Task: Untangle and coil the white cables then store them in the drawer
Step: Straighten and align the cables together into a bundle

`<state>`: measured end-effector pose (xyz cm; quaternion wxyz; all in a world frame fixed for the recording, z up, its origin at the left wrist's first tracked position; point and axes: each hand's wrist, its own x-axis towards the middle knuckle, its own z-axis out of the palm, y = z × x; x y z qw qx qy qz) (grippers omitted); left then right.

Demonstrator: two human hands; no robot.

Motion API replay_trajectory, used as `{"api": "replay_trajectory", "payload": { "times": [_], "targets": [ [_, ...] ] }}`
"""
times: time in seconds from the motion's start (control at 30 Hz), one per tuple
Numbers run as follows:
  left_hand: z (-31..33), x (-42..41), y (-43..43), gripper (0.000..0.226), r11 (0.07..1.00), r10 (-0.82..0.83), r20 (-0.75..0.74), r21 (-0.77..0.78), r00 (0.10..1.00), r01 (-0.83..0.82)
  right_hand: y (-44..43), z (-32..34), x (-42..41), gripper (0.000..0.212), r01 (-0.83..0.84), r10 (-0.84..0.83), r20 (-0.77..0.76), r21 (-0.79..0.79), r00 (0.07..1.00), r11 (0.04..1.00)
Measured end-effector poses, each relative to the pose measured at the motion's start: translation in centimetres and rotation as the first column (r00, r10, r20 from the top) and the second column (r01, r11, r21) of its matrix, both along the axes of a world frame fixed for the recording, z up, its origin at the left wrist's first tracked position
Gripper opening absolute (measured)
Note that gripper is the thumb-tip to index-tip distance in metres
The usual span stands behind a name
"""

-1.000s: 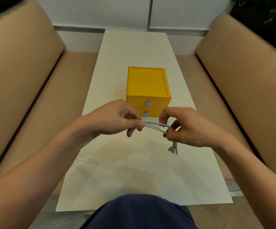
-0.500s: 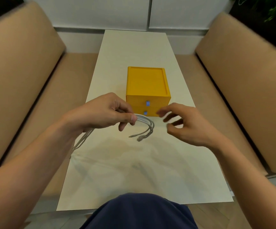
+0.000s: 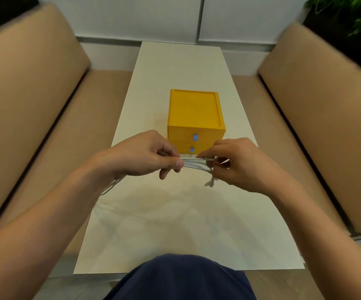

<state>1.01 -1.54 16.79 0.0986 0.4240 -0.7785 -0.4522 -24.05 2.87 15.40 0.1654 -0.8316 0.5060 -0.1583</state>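
Several strands of the white cables (image 3: 194, 163) stretch between my two hands, just above the table. My left hand (image 3: 141, 155) is closed around the bundle, and more cable trails out below its wrist. My right hand (image 3: 238, 162) pinches the other end, with the plugs dangling beneath it. Right behind my hands stands the yellow drawer box (image 3: 194, 113). Both its drawers are closed, each with a small blue handle.
The long cream table (image 3: 175, 213) runs away from me between two tan sofas (image 3: 23, 105). A white wall stands at the far end. My knee in dark blue fabric is at the near table edge.
Half a second ago my right hand was open and off the cables; it has since moved left and taken hold of the loose ends. The strands are pulled straighter.
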Motion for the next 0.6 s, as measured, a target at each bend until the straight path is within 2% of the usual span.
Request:
{"api": "replay_trajectory", "payload": {
  "times": [0.07, 0.13, 0.23, 0.3, 0.37, 0.4, 0.47, 0.53, 0.57, 0.6],
  "targets": [
    [0.0, 0.1, 0.1, 0.022, 1.0, 0.004, -0.015, 0.006, 1.0, -0.004, -0.1, -0.1, -0.6, 0.03, 0.063, -0.064, -0.045, -0.023, 0.997, 0.998],
    [0.0, 0.1, 0.0, 0.021, 1.0, 0.013, -0.025, 0.01, 1.0, -0.013, -0.6, -0.9, -0.9, 0.026, 0.132, -0.156, -0.153, -0.154, 0.976, 0.979],
    [-0.1, -0.1, 0.1, 0.022, 1.0, 0.004, -0.018, 0.017, 1.0, -0.004, -1.3, -2.5, -0.9, 0.025, 0.106, -0.159, -0.251, -0.213, 0.955, 0.971],
    [0.1, 0.1, 0.2, 0.021, 1.0, 0.0, -0.022, 0.025, 1.0, 0.001, -1.6, -3.4, -1.7, 0.031, 0.082, -0.16, -0.352, -0.227, 0.922, 0.97],
    [0.4, 0.7, 0.0, 0.021, 0.999, 0.032, -0.054, 0.043, 0.998, -0.03, -1.9, -3.7, -3.6, 0.045, 0.138, -0.227, -0.428, -0.229, 0.875, 0.964],
    [0.6, 1.1, -0.2, 0.02, 0.998, 0.049, -0.071, 0.05, 0.996, -0.045, -2.0, -3.7, -4.6, 0.052, 0.2, -0.259, -0.428, -0.179, 0.866, 0.963],
    [0.9, 1.8, -0.5, 0.02, 0.998, 0.048, -0.082, 0.055, 0.995, -0.044, -2.2, -3.4, -6.5, 0.063, 0.304, -0.267, -0.397, 0.031, 0.878, 0.952],
    [0.9, 1.8, -0.6, 0.019, 0.998, 0.027, -0.086, 0.055, 0.996, -0.022, -2.1, -2.6, -6.9, 0.075, 0.303, -0.194, -0.421, 0.21, 0.886, 0.93],
    [0.8, 1.7, -0.6, 0.019, 0.999, 0.015, -0.088, 0.052, 0.996, -0.01, -2.1, -2.1, -6.7, 0.08, 0.277, -0.166, -0.405, 0.233, 0.899, 0.932],
    [0.7, 1.6, -0.6, 0.019, 0.999, 0.003, -0.091, 0.048, 0.996, 0.001, -1.8, -1.6, -5.9, 0.079, 0.23, -0.154, -0.316, 0.217, 0.936, 0.949]
  ]
}}
